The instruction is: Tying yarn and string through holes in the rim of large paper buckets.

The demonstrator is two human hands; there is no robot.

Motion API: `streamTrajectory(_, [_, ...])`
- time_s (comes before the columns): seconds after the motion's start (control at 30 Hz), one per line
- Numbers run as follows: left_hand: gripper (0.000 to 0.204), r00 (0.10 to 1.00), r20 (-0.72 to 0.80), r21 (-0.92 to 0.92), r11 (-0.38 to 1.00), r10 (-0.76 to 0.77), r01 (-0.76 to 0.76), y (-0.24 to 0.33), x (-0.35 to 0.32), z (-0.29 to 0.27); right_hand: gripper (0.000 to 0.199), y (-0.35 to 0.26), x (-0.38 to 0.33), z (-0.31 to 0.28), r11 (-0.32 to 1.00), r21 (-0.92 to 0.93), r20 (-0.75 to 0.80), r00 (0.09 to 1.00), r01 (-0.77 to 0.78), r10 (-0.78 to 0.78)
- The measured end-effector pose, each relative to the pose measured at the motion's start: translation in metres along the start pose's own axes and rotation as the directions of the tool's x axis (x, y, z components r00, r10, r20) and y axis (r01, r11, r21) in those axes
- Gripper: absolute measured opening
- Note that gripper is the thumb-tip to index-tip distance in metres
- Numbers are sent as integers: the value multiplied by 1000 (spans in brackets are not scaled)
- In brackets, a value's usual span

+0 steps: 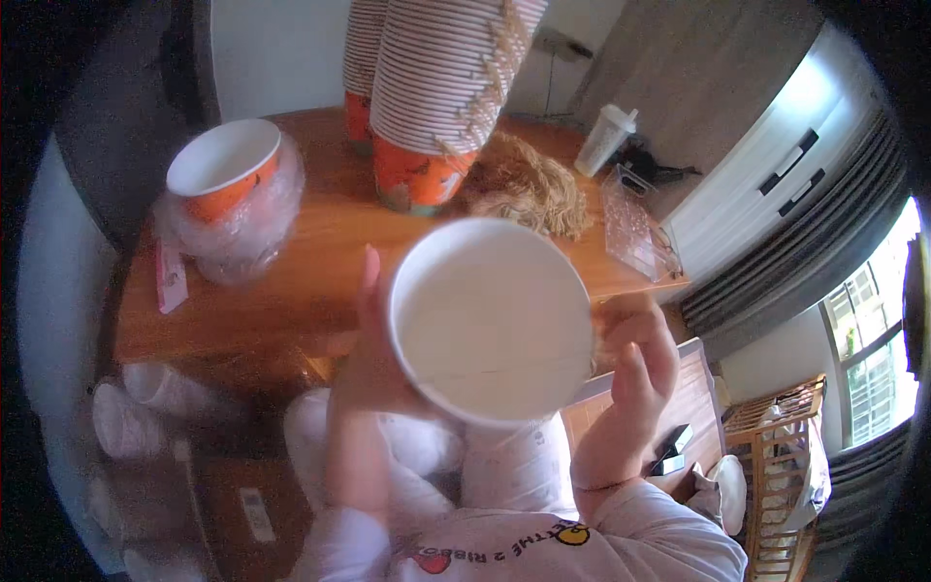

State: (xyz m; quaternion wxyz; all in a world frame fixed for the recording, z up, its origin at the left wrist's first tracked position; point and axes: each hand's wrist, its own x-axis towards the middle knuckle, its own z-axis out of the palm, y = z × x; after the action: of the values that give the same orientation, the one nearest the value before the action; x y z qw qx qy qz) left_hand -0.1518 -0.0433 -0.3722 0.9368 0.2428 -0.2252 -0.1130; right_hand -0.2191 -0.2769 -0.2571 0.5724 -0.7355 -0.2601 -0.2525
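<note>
A wide white-lined paper cup (490,325) is held up in front of my lap, its round mouth facing me. My left hand (373,354) is wrapped round its left side, the thumb pointing up along the wall. At the cup's right edge my right hand (640,364) has its fingers curled in near the thumb; the cup partly hides the fingertips, and what they pinch, if anything, does not show. Beyond stands a tall stack of orange paper cups (417,179), with tan strands (490,78) hanging down its side. A heap of tan raffia-like cord (533,189) lies beside it.
On the wooden table (320,242), another orange cup (228,165) sits in crumpled clear plastic (257,228) at left. A second cup stack (360,68) stands behind. A lidded drink cup (606,141) and a clear plastic tray (630,228) are at the right.
</note>
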Motion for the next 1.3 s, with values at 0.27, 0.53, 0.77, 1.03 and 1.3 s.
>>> streamTrajectory(0.27, [74, 851, -225, 411, 838, 475, -360, 8, 0, 0, 33, 26, -16, -11, 752, 617, 275, 959, -233, 72])
streamTrajectory(0.53, [40, 211, 14, 942, 58, 977, -332, 8, -30, 7, 18, 5, -17, 8, 919, 292, 214, 955, -265, 207])
streamTrajectory(0.77, [9, 993, 116, 922, 374, -11, -104, 9, -47, 62, 13, 23, -15, 21, 946, 200, 310, 932, -255, 186])
streamTrajectory(1.03, [66, 854, 217, 671, 708, -473, 221, -48, -23, 55, 19, 14, -14, 28, 838, 428, 319, 924, -337, 209])
streamTrajectory(1.3, [46, 997, 60, 390, 918, 49, -68, -67, -25, 74, 22, 55, -27, -5, 227, 860, 374, 868, -457, 328])
